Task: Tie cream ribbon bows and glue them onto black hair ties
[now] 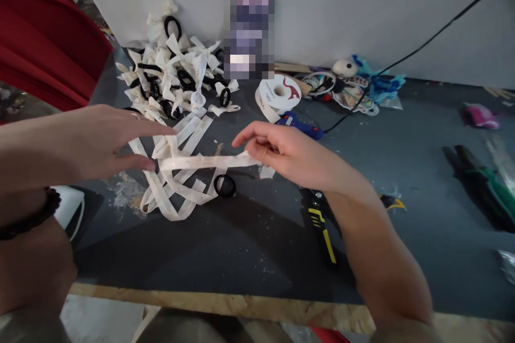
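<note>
A strip of white ribbon (205, 162) stretches sideways between my hands. Its right end is pinched in the curled fingers of my right hand (287, 153). My left hand (92, 144) is over the ribbon's left part, thumb and fingers apart; the thumb tip is close to the strip, and whether it touches cannot be told. Beneath lie loose lengths of white ribbon (173, 211) in a tangle. A black hair tie (224, 186) rests on the table just below the strip. Behind is a heap of black hair ties with white ribbon bows (173, 80).
A ribbon spool (281, 95) stands behind my right hand, beside a blue glue gun (301, 126) with a black cable. Black-and-yellow cutters (324, 230) lie under my right forearm. Green-handled pliers (485, 187) are at the right. A blurred-out object (249, 32) leans against the wall.
</note>
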The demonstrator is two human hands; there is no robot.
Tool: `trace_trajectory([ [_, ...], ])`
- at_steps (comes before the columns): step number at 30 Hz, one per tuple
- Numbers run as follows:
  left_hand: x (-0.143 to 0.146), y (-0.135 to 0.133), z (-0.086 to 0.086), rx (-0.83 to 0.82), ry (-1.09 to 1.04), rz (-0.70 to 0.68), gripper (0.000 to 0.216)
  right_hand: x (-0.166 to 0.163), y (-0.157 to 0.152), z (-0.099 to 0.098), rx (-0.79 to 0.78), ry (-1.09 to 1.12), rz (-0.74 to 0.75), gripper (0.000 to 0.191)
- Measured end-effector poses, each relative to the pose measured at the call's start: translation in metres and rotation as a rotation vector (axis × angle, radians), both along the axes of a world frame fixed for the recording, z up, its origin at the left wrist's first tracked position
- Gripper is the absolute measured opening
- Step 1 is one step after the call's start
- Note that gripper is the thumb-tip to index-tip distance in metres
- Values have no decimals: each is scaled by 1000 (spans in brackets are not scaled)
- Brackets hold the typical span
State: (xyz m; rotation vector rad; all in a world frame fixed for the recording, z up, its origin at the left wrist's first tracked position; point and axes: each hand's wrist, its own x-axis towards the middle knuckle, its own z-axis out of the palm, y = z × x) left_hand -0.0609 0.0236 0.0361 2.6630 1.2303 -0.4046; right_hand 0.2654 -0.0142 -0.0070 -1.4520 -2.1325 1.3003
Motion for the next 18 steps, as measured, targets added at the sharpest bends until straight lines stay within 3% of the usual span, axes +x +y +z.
trace_trajectory([
  [2,25,-8,-3,-47,-163,-8,43,-2,-3,1,-8,22,33,25],
  [5,67,-21,-17,-153,-456,105,34,-5,-6,0,3,49,44,21],
  [8,94,-28,-35,-313,-562,178,27,-5,-6,-5,27,132,-15,19],
  [12,96,-25,-43,-471,-600,228,19,-4,-2,-14,91,232,-63,24],
  [18,79,-14,-36,-418,-515,162,22,-11,-1,-19,228,116,62,11],
])
